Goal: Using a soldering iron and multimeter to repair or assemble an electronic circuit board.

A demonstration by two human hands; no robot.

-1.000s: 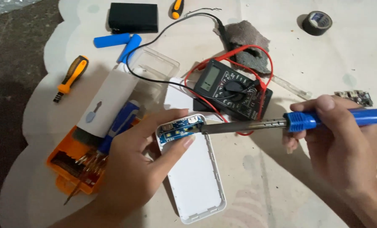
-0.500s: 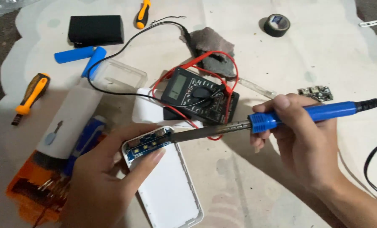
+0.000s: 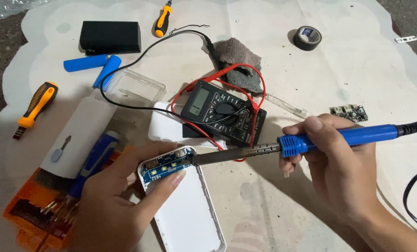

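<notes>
A: Right hand [image 3: 343, 172] has its fingers clamped on the blue handle of the soldering iron [image 3: 283, 147], and the metal tip rests on the blue circuit board [image 3: 164, 167] at the top end of the white case [image 3: 185, 210].

B: Left hand [image 3: 119, 196]?

A: Wrapped round that top end, thumb lying along the front edge of the board, fingers closed on the case from behind. The case sits low and centre on the surface [image 3: 367, 79], its long body pointing at the camera.

B: Anything different from half a second back?

A: The iron lies a touch flatter and the tip looks further onto the board. Both grips are the same as before. The view has swung, so everything sits a little further right in frame.

B: What's around them?

A: Just behind the iron, a black multimeter [image 3: 222, 112] with red leads [image 3: 252, 86] looped over it. A grey rag [image 3: 236, 56] beyond that, a roll of black tape [image 3: 307, 37] further right, and a small loose board [image 3: 349, 112] near the right hand.

B: And on the left?

A: An orange bit tray [image 3: 24, 212] under the left wrist, a blue-handled driver [image 3: 94, 161] beside it, two blue cells [image 3: 94, 65], a black box [image 3: 110, 36], and an orange screwdriver [image 3: 35, 107].
</notes>
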